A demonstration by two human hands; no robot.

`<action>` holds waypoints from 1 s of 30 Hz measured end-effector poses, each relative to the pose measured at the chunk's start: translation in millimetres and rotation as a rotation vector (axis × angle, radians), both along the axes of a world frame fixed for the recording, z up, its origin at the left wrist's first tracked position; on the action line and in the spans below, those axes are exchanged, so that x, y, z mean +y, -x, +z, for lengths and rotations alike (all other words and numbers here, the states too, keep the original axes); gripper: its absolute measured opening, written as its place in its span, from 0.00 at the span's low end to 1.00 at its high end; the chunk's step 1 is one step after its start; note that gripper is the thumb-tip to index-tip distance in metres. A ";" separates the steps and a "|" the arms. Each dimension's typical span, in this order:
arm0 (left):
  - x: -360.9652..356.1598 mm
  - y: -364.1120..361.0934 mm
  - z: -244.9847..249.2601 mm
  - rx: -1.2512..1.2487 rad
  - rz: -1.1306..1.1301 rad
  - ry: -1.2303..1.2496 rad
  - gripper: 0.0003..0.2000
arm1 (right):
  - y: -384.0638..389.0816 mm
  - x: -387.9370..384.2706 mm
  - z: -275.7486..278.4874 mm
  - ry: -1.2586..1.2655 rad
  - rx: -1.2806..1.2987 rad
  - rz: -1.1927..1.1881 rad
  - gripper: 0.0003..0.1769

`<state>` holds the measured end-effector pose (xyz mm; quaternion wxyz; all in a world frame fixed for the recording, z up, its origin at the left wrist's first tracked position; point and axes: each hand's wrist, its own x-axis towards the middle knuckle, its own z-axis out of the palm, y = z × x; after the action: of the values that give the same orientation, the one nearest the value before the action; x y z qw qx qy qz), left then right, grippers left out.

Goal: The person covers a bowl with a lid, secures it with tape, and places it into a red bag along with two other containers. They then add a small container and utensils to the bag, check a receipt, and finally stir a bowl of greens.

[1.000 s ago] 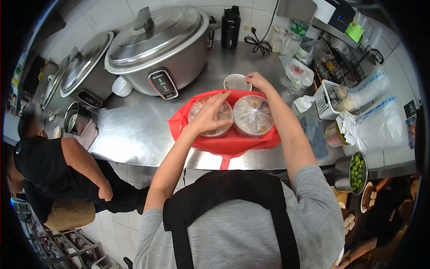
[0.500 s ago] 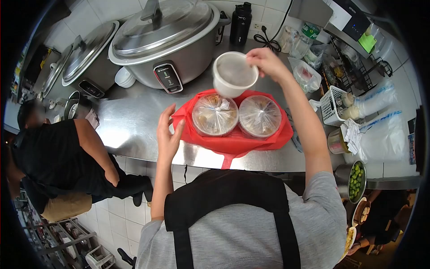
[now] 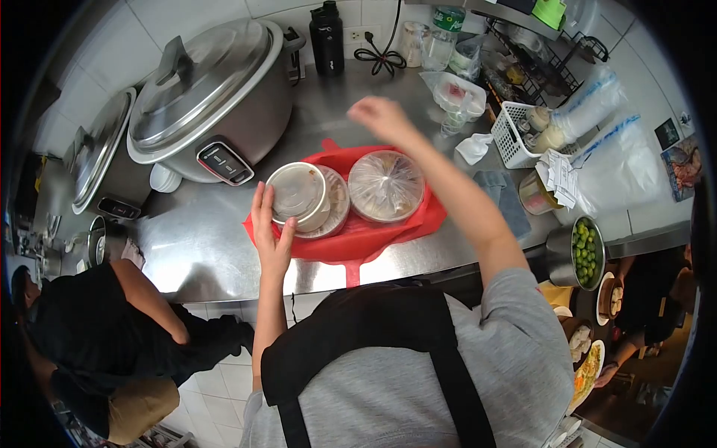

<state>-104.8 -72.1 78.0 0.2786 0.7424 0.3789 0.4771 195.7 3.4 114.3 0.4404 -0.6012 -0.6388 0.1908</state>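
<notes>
A red plastic bag lies spread on the steel counter. On it stand two round containers wrapped in clear plastic, a right one and a left one. A smaller white lidded tub sits on top of the left container. My left hand touches the tub's left side and near edge, fingers apart. Above and behind the right container, my right hand is in the air, blurred, its fingers too smeared to read.
Large rice cookers stand at the back left, beside a black bottle. A white basket, plastic bags and a metal pot of green fruit are at right. A person in black is at left; another is at far right.
The white tub has moved from my right hand onto the left container, where my left hand now touches it. My right hand has let go. The view has shifted to the right.
</notes>
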 end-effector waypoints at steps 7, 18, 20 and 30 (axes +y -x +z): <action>-41.0 3.0 25.7 0.037 0.140 -0.122 0.32 | -165.2 -25.1 -42.6 0.563 -1.119 -0.430 0.29; -79.3 -51.8 -18.9 0.305 -0.338 0.173 0.22 | -141.2 -65.8 7.2 0.191 -0.873 -0.310 0.26; -80.7 -53.6 -30.4 0.711 -0.380 0.170 0.20 | -80.8 -85.1 50.6 0.013 -0.505 -0.141 0.29; -101.1 -43.0 -15.7 0.635 -0.295 0.101 0.13 | 71.6 -136.4 -41.9 -0.208 -0.819 0.573 0.16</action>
<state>-61.7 -173.2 62.3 0.2491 0.8858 0.3585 0.1576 124.1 -133.0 72.3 0.1413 -0.3802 -0.9140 -0.0120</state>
